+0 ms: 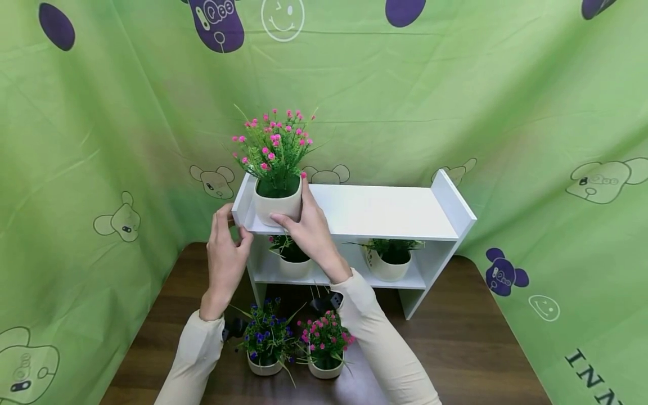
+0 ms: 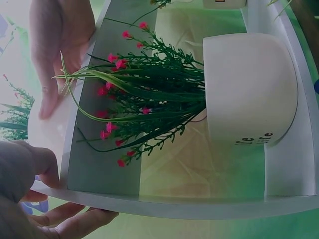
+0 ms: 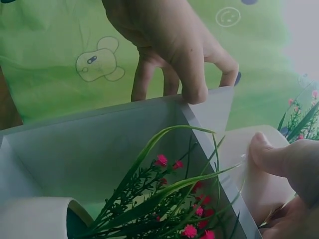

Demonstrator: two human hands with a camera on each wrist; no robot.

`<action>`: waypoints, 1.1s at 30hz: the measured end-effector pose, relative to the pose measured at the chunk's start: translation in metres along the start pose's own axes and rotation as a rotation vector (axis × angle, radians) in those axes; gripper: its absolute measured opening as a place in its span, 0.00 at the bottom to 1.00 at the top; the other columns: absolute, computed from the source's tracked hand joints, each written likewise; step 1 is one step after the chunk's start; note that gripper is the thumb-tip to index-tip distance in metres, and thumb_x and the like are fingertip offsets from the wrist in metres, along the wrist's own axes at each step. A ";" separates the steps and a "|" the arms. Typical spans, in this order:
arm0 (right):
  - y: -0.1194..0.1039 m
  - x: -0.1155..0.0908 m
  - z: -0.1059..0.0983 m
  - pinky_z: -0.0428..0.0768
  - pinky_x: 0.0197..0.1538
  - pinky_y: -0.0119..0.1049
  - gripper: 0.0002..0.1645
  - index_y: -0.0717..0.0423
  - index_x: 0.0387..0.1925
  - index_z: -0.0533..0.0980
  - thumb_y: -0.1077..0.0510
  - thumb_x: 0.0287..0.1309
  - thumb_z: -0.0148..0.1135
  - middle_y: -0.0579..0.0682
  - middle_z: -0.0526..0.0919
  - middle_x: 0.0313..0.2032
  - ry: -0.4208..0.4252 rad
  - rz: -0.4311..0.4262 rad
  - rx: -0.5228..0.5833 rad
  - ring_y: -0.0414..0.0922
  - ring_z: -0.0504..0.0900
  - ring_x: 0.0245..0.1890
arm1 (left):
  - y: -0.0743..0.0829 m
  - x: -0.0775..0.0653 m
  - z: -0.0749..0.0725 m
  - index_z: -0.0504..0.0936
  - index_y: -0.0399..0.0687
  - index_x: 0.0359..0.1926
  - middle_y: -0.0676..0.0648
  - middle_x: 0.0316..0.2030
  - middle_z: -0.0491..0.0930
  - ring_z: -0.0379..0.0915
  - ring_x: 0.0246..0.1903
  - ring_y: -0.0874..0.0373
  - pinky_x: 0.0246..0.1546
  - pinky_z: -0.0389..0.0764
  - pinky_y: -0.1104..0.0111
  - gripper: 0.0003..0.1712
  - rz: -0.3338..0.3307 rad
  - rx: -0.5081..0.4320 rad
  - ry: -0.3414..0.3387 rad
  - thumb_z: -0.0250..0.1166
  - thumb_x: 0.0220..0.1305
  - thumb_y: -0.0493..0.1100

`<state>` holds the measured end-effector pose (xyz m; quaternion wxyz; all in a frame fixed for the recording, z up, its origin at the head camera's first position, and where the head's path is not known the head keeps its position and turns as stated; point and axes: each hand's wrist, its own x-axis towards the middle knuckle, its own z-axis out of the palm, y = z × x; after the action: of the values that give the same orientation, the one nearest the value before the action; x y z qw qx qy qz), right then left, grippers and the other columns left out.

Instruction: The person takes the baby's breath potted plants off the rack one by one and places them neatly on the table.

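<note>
A white two-tier shelf (image 1: pixel 387 211) stands on the table. At the left end of its top board is a white pot of pink flowers (image 1: pixel 278 205), close beside the raised end panel. My right hand (image 1: pixel 316 230) grips this pot, thumb across its front and fingers around its right side. With thumb and fingers on either side of the end panel, my left hand (image 1: pixel 228 256) holds the shelf's upper left corner. Below the top board, another potted plant with pink flowers (image 2: pixel 251 89) sits on the lower tier, partly hidden by my right hand in the head view.
On the lower tier's right side stands another potted plant (image 1: pixel 390 264). A pot of blue flowers (image 1: pixel 265 343) and a pot of pink flowers (image 1: pixel 325 346) stand on the brown table (image 1: pixel 471 349) between my forearms. A green printed cloth (image 1: pixel 385 101) hangs behind the shelf.
</note>
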<state>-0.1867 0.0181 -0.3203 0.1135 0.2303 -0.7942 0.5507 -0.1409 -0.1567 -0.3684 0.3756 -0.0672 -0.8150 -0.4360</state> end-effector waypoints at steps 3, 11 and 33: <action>0.002 -0.001 -0.001 0.71 0.73 0.50 0.62 0.65 0.84 0.42 0.59 0.65 0.75 0.64 0.58 0.80 0.000 -0.015 0.008 0.58 0.70 0.72 | -0.001 -0.001 0.002 0.68 0.36 0.67 0.30 0.51 0.75 0.79 0.44 0.36 0.31 0.89 0.46 0.28 0.000 0.001 0.003 0.59 0.68 0.25; 0.001 -0.012 -0.009 0.78 0.68 0.51 0.59 0.61 0.85 0.44 0.64 0.67 0.71 0.65 0.63 0.77 -0.024 -0.058 0.063 0.59 0.74 0.68 | -0.002 -0.002 0.001 0.67 0.36 0.67 0.30 0.52 0.75 0.80 0.44 0.36 0.31 0.88 0.47 0.27 -0.003 0.006 -0.008 0.59 0.69 0.25; 0.008 -0.052 -0.063 0.64 0.78 0.50 0.57 0.59 0.85 0.39 0.67 0.70 0.66 0.62 0.57 0.80 0.001 -0.089 0.126 0.56 0.64 0.77 | -0.001 -0.002 0.002 0.67 0.37 0.68 0.29 0.54 0.75 0.80 0.44 0.35 0.32 0.88 0.46 0.28 -0.009 -0.024 0.010 0.57 0.68 0.23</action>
<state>-0.1505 0.0909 -0.3265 0.1236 0.2716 -0.7470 0.5941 -0.1412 -0.1550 -0.3708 0.3768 -0.0657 -0.8081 -0.4479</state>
